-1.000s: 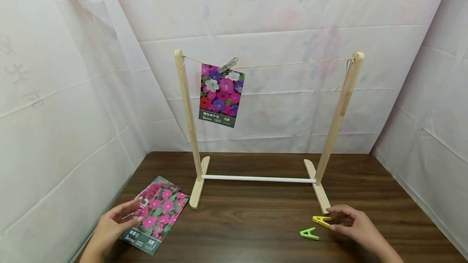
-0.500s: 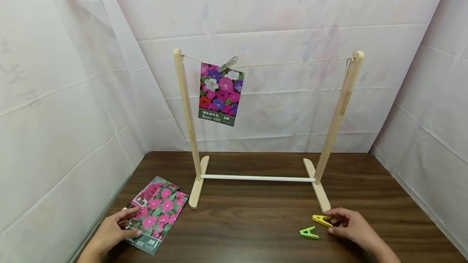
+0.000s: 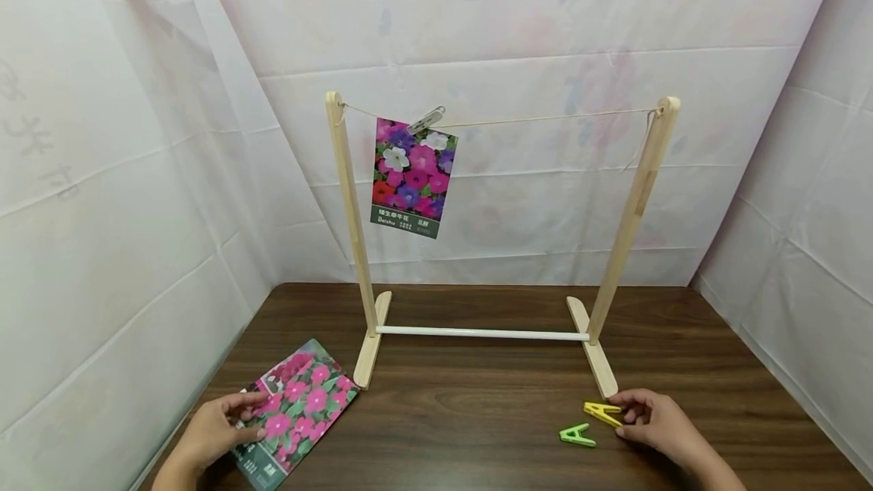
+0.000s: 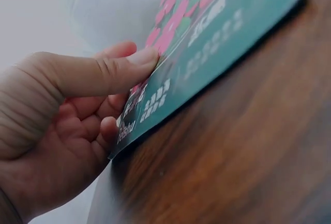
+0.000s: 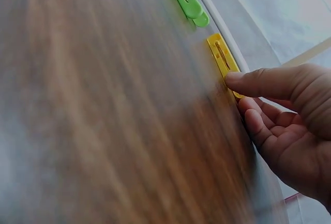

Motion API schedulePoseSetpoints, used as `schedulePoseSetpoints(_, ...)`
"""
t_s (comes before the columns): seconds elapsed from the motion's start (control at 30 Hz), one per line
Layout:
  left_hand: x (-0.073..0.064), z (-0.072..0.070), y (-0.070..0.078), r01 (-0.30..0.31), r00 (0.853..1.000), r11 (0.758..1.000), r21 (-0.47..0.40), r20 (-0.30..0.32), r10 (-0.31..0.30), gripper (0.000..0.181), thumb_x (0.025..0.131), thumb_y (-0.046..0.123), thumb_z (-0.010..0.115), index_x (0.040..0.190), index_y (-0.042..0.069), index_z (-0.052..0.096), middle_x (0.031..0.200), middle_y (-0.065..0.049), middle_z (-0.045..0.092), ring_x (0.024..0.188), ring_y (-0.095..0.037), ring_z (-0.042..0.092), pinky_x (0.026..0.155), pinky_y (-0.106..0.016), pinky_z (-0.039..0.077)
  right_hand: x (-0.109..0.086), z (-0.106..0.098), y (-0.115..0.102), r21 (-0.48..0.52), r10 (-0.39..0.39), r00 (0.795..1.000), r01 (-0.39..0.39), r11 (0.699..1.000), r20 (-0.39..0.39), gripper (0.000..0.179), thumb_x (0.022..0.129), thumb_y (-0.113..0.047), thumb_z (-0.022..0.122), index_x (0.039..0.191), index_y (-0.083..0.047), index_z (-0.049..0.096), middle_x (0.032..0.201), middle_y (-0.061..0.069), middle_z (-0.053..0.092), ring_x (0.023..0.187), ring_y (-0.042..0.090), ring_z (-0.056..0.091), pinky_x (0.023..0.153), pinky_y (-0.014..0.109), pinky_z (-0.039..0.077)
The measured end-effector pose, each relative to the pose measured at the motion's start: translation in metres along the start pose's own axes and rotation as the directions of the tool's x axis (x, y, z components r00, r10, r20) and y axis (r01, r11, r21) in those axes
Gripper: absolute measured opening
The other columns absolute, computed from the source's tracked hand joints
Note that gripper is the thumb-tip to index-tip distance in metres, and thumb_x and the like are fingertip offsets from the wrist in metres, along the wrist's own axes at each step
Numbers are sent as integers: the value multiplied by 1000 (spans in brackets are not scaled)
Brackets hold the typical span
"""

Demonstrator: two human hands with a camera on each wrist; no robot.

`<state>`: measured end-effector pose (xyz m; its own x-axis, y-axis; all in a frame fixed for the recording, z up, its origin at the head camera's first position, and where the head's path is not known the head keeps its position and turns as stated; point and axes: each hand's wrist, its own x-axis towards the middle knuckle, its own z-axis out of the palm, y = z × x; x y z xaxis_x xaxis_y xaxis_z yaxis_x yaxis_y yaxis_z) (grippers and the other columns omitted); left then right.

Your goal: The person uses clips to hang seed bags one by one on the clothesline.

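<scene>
At the table's left, my left hand [image 3: 210,432] pinches the left edge of a pink flower card [image 3: 310,408], which overlaps a second card [image 3: 315,354]. In the left wrist view, the thumb [image 4: 116,71] presses the card's printed face, with other fingers curled behind the edge. My right hand [image 3: 664,429] pinches one end of a yellow clothespin [image 3: 602,412] by the stand's right foot. The right wrist view has the thumb on that clothespin [image 5: 220,53]. Close by, a green clothespin [image 3: 577,435] lies on the table.
A wooden stand [image 3: 624,233] with a white bottom bar [image 3: 480,334] carries a string [image 3: 546,119] between its posts. From the string hangs a petunia card [image 3: 412,176], held by a pale clip [image 3: 426,120]. White cloth [image 3: 511,211] encloses the brown table [image 3: 470,415].
My left hand has closed on the pink flower card's edge, and the cards have turned and slid slightly toward me. The fingers of my right hand have drawn in at the yellow clothespin.
</scene>
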<state>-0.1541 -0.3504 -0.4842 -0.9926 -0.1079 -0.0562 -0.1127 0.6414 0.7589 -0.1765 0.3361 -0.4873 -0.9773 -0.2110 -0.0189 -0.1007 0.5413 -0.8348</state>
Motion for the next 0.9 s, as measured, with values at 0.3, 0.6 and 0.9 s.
schedulePoseSetpoints(0.3,-7,-3,7,-43,997,992,120,-62,51,56,74,10,84,123,-7,61,97,-9,67,76,-9,49,64,-23,44,-6,-3,-5,-13,19,999,-18,1000,28,41,76,-9,82,109,8,65,89,9,61,75,8,55,62,25,50)
schedulePoseSetpoints(0.6,-11,-5,7,40,989,997,65,-142,-30,60,72,13,87,121,-10,62,94,-7,66,77,-10,50,64,-21,46,-9,-8,-9,13,-1,1000,1,1000,-8,43,80,-10,80,114,10,62,101,14,67,82,9,62,70,25,55)
schedulePoseSetpoints(0.9,-11,-3,10,23,980,980,-196,-191,-61,57,79,7,82,127,-10,58,94,5,66,80,-1,57,67,-22,54,-11,-6,-18,56,1,989,7,998,-150,41,80,0,77,116,14,61,97,15,66,80,8,64,70,24,55)
